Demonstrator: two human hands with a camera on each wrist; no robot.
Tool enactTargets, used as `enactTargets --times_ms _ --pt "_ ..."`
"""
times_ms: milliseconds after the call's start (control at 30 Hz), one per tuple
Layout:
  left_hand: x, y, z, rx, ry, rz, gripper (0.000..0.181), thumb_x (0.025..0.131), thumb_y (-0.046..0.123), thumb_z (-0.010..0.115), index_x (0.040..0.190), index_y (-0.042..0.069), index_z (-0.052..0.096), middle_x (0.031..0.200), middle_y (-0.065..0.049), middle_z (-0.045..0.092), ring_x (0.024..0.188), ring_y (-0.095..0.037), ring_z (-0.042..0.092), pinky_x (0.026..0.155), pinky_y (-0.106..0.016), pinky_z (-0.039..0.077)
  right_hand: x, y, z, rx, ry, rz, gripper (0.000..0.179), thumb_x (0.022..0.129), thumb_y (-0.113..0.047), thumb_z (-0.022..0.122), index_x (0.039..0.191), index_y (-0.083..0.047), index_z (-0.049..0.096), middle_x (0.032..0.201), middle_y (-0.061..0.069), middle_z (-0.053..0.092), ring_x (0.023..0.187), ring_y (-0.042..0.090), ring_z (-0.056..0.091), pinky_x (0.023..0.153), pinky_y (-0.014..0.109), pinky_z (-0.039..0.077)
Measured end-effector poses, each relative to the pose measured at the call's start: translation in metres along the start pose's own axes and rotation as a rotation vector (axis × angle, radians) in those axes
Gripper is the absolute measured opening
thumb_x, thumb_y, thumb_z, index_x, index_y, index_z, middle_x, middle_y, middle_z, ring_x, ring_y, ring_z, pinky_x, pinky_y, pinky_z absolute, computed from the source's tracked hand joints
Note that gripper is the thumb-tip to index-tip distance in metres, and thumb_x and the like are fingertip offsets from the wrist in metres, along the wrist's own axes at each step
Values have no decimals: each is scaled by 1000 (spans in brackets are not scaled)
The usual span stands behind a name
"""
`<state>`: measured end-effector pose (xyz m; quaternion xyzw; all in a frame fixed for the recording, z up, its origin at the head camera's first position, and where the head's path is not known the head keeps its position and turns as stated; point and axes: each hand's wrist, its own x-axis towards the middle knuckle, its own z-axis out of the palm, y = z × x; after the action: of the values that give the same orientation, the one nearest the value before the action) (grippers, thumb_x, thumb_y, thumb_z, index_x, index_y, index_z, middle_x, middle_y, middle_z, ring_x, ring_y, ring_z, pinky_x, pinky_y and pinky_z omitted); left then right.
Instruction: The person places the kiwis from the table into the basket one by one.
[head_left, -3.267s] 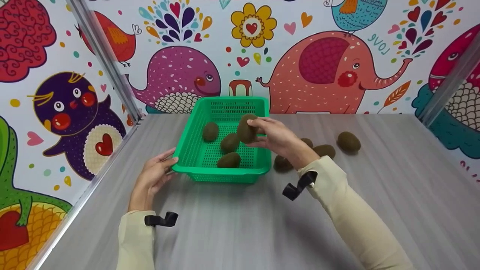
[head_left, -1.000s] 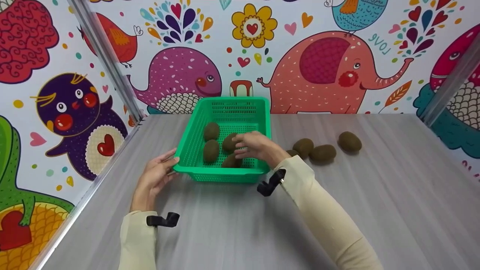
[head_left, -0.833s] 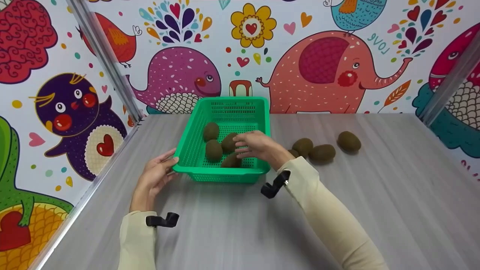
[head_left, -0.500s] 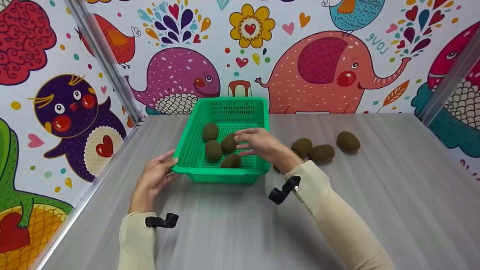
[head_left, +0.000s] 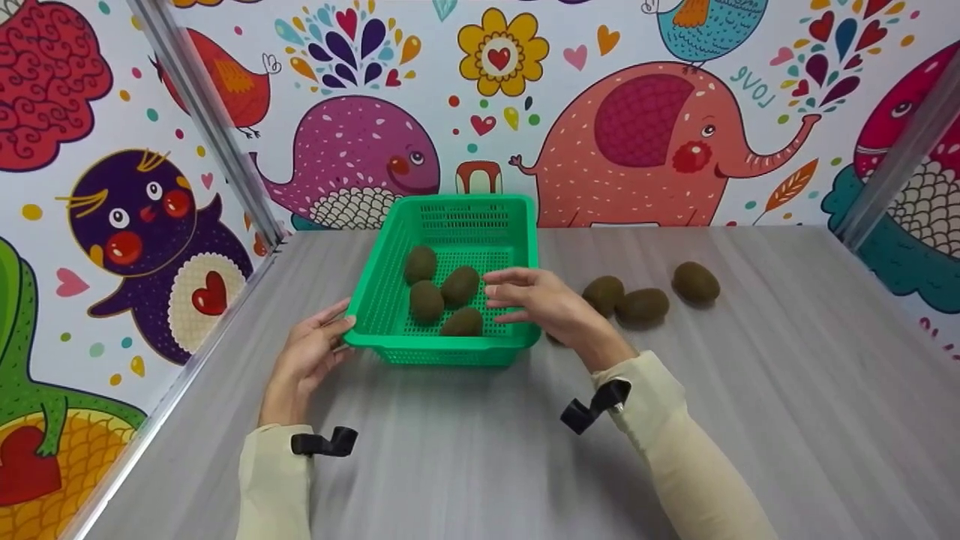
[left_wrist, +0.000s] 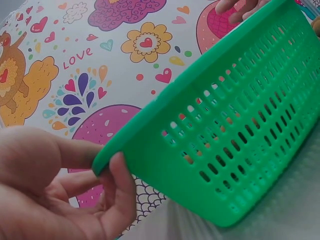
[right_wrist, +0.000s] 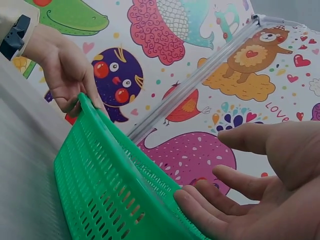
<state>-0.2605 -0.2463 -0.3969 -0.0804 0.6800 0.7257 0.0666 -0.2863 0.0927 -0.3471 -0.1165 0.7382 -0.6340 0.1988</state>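
A green plastic basket with slotted walls stands on the table. My left hand pinches its near left corner, thumb over the rim and fingers below, as the left wrist view shows too. Several brown kiwis lie inside: one kiwi at the back left, another kiwi in front of it, a kiwi beside that and a kiwi near the front wall. My right hand hovers over the right rim with loosely bent fingers and nothing in them.
Right of the basket, a kiwi and another kiwi lie side by side on the grey table, with a third kiwi farther right. One more shows barely past my right wrist. A printed wall stands behind.
A kiwi that my right hand held above the basket now lies inside it, let go. The right hand has since drawn back rightward; the left hand has stayed on the rim.
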Motion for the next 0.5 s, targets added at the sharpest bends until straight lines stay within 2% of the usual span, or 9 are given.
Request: enactTargets --times_ms 333,500 --pt "1 0 1 8 9 -8 55 104 13 53 156 7 35 104 10 67 85 -3 63 75 -21 53 -17 5 -17 -47 28 -58 48 96 -31 68 139 -11 57 143 10 55 125 26 62 104 42 51" --pt "1 0 0 -5 5 -13 55 104 13 53 156 7 35 106 9 67 87 -4 64 75 -21 53 -26 6 -31 -16 71 -65 49 96 -30 70 139 -11 57 142 10 56 128 28 59 103 40 52"
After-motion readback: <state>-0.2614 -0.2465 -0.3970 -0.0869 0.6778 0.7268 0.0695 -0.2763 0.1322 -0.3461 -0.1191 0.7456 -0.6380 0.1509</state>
